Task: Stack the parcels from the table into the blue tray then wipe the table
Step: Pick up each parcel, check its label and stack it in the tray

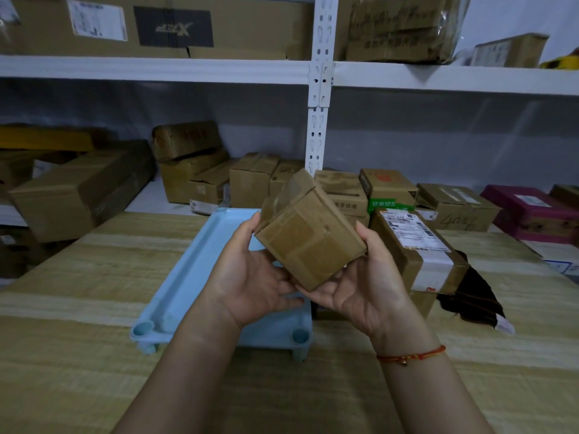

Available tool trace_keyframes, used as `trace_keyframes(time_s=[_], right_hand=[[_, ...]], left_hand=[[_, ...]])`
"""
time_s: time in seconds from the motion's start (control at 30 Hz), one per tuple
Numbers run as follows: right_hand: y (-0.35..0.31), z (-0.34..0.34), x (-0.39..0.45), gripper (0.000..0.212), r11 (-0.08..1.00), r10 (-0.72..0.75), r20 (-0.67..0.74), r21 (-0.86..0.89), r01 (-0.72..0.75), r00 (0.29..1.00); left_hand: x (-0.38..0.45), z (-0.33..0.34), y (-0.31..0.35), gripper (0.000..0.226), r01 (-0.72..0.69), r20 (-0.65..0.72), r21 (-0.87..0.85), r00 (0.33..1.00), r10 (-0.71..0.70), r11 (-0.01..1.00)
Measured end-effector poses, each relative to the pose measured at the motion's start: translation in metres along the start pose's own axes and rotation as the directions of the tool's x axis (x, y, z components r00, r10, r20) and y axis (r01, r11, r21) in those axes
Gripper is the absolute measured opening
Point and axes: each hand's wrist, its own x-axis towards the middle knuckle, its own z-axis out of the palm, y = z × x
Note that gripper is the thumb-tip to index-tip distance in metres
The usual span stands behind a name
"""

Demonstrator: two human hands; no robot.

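A small taped brown parcel [308, 233] is held tilted in the air above the light blue tray [185, 277], which lies on the wooden table [78, 324]. My left hand [253, 277] holds the parcel from below and on its left side, thumb on the left face. My right hand [366, 277] holds it from the right, thumb up along the right edge. A larger parcel [416, 245] with a white shipping label lies on the table just right of the tray. A dark brown cloth [473, 292] lies beside that parcel. No parcel shows in the visible part of the tray.
White metal shelving [318, 89] stands behind the table, loaded with many cardboard boxes. More small boxes [388, 186] and a magenta box [529, 211] sit along the table's far edge. A long carton [81, 189] lies at the left.
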Motion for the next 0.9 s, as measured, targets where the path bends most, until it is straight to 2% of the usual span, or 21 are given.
trace_keyframes(time_s=[0.1, 0.2, 0.37, 0.47, 0.6, 0.63, 0.77, 0.83, 0.9], right_hand=[[0.001, -0.003, 0.002, 0.055, 0.996, 0.006, -0.023, -0.086, -0.008, 1.000], [0.001, -0.004, 0.002, 0.051, 0.979, -0.026, -0.106, -0.205, 0.004, 0.994], [0.001, -0.002, -0.002, 0.023, 0.937, -0.150, -0.180, -0.338, 0.082, 0.972], [0.002, -0.001, -0.004, 0.020, 0.899, -0.205, -0.202, -0.426, 0.102, 0.958], [0.003, 0.004, -0.008, 0.023, 0.843, -0.310, -0.174, -0.505, 0.186, 0.935], [0.002, 0.005, -0.008, 0.025, 0.832, -0.334, -0.157, -0.513, 0.212, 0.930], [0.001, 0.007, -0.008, 0.020, 0.759, -0.433, -0.065, -0.565, 0.325, 0.899], [0.002, 0.006, -0.007, 0.014, 0.715, -0.469, -0.027, -0.598, 0.362, 0.883], [0.004, 0.006, -0.007, 0.020, 0.677, -0.495, -0.007, -0.629, 0.381, 0.869]], left_hand=[[-0.001, -0.001, 0.003, 0.077, 0.003, -0.018, 0.025, 1.000, -0.003, 1.000], [-0.003, -0.001, 0.004, 0.071, -0.025, -0.038, 0.057, 0.999, 0.027, 0.998], [-0.001, -0.004, 0.004, 0.066, -0.155, -0.114, 0.074, 0.980, 0.163, 0.985], [0.001, -0.007, 0.002, 0.059, -0.225, -0.157, 0.123, 0.957, 0.242, 0.967], [0.004, -0.012, 0.000, 0.038, -0.279, -0.197, 0.246, 0.923, 0.330, 0.928], [0.005, -0.013, -0.002, 0.040, -0.284, -0.196, 0.283, 0.918, 0.345, 0.916], [0.008, -0.021, -0.006, 0.075, -0.307, -0.159, 0.403, 0.904, 0.396, 0.862], [0.007, -0.022, -0.006, 0.083, -0.319, -0.125, 0.437, 0.904, 0.408, 0.841], [0.005, -0.021, -0.007, 0.083, -0.334, -0.082, 0.469, 0.905, 0.418, 0.817]])
